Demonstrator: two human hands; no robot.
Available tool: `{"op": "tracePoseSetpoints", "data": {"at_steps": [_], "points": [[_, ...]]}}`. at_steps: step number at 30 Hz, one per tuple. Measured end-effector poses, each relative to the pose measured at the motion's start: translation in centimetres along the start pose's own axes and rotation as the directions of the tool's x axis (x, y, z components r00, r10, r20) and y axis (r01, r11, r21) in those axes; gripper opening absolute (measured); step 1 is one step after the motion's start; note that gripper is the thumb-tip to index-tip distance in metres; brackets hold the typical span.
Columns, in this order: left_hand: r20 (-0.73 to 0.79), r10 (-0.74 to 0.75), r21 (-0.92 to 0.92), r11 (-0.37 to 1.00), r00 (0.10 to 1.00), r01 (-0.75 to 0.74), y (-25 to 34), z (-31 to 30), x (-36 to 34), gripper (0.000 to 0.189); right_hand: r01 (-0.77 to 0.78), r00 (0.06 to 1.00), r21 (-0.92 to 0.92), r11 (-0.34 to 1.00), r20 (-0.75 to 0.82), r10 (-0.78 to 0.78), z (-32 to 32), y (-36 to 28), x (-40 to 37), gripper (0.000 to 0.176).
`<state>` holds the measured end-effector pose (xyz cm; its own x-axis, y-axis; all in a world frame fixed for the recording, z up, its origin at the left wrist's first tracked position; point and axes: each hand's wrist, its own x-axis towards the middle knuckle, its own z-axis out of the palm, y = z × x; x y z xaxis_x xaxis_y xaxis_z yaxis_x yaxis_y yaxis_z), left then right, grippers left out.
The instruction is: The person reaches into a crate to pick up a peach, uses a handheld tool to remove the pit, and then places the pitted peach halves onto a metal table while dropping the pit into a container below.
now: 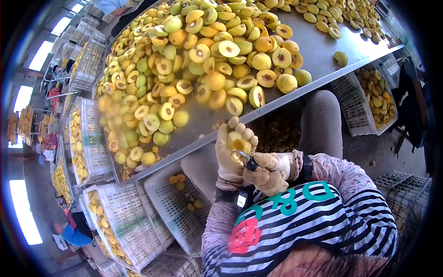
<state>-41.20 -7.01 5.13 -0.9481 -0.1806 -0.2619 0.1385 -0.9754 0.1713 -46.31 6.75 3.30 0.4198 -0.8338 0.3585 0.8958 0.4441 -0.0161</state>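
My left hand (227, 154), in a pale glove, is closed round a yellow peach half (236, 140) just past the near table edge. In my right hand (270, 171), wearing a tan fuzzy glove, is a pitting tool (251, 163) with a black handle and a curved metal loop. The loop lies right at the peach's cut side, and my two hands are close together over my lap. On the metal table (203, 144) ahead rests a large heap of halved peaches (184, 83), some with a brown pit or hollow showing.
A white crate (161, 203) holding a few peaches stands left of my knees, beside a fuller crate (134, 221). Another crate of peaches (376, 99) is at the right. Dark scraps (277, 131) lie below the table. Across it, a person's arm (121, 10) shows.
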Motion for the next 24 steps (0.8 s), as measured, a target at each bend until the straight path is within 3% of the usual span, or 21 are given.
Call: {"op": "tracePoseSetpoints", "data": {"at_steps": [3,4,5,6,7,8,9,10,11,13,14,15,17,19,20,21,24], "points": [[-0.013,0.082,-0.066,0.994,0.997,-0.083,2.0,-1.1,-0.9,0.033,0.078,0.997,0.074,0.994,0.011,-0.079,1.0,-0.9,-1.1,0.053],[-0.026,0.094,-0.045,0.994,0.995,-0.095,3.1,-1.5,-1.9,0.034,0.107,0.99,0.01,0.994,-0.096,-0.106,0.7,-1.2,-1.8,0.053],[-0.106,0.18,0.11,0.98,0.978,-0.169,3.8,-1.0,-3.0,0.036,0.094,0.909,-0.151,0.984,-0.391,-0.147,2.0,-1.4,-2.2,0.049],[-0.176,0.251,0.249,0.947,0.952,-0.204,4.6,-0.9,-4.2,0.037,-0.043,0.746,-0.319,0.947,-0.641,-0.182,2.7,-1.6,-1.7,0.046],[-0.233,0.323,0.384,0.897,0.917,-0.218,5.4,-0.7,-5.5,0.039,-0.218,0.514,-0.431,0.876,-0.814,-0.272,3.1,-1.7,-1.4,0.043],[-0.244,0.386,0.526,0.824,0.89,-0.213,6.4,-1.0,-6.9,0.041,-0.223,0.484,-0.418,0.881,-0.832,-0.272,3.4,-1.7,-1.5,0.04],[-0.173,0.447,0.829,0.548,0.878,-0.115,8.0,-0.6,-8.5,0.031,-0.208,0.508,-0.442,0.873,-0.811,-0.289,3.5,-1.7,-1.5,0.041],[0.083,0.522,0.996,-0.031,0.849,-0.078,10.7,-3.4,-10.1,0.026,-0.191,0.53,-0.467,0.864,-0.79,-0.309,3.6,-1.6,-1.5,0.042],[0.342,0.426,0.799,-0.601,0.837,-0.021,13.0,-6.1,-10.7,0.021,-0.168,0.548,-0.497,0.851,-0.765,-0.338,3.7,-1.6,-1.6,0.043],[0.204,0.696,0.907,-0.399,0.689,0.134,11.0,1.6,-9.3,0.013,-0.153,0.564,-0.505,0.849,-0.75,-0.344,2.6,-1.5,-1.8,0.041],[0.407,0.61,0.837,-0.547,0.68,-0.009,12.2,1.8,-8.1,0.015,-0.167,0.544,-0.509,0.845,-0.762,-0.351,2.8,-1.5,-1.7,0.04],[0.423,0.608,0.825,-0.565,0.672,-0.009,12.8,2.2,-6.5,0.015,-0.185,0.523,-0.513,0.838,-0.774,-0.358,3.1,-1.5,-1.7,0.038],[0.396,0.467,0.699,-0.712,0.791,0.071,15.1,1.1,-2.4,0.027,-0.204,0.528,-0.546,0.813,-0.76,-0.378,3.4,-1.6,-2.1,0.037],[0.301,0.354,0.32,-0.912,0.885,0.257,15.8,-0.6,1.7,0.046,-0.204,0.498,-0.585,0.785,-0.752,-0.432,4.2,-1.6,-2.7,0.036],[0.194,0.324,0.153,-0.942,0.926,0.297,15.5,-1.2,3.1,0.06,-0.177,0.492,-0.591,0.787,-0.746,-0.45,4.3,-1.5,-3.0,0.036],[0.168,0.35,0.099,-0.936,0.921,0.337,15.2,-1.8,4.4,0.059,-0.153,0.482,-0.596,0.788,-0.741,-0.467,4.5,-1.3,-3.4,0.036],[-0.029,0.397,0.174,-0.902,0.918,0.395,14.5,-0.1,5.9,0.064,-0.119,0.47,-0.628,0.769,-0.718,-0.514,4.7,-1.4,-4.4,0.036]]}}
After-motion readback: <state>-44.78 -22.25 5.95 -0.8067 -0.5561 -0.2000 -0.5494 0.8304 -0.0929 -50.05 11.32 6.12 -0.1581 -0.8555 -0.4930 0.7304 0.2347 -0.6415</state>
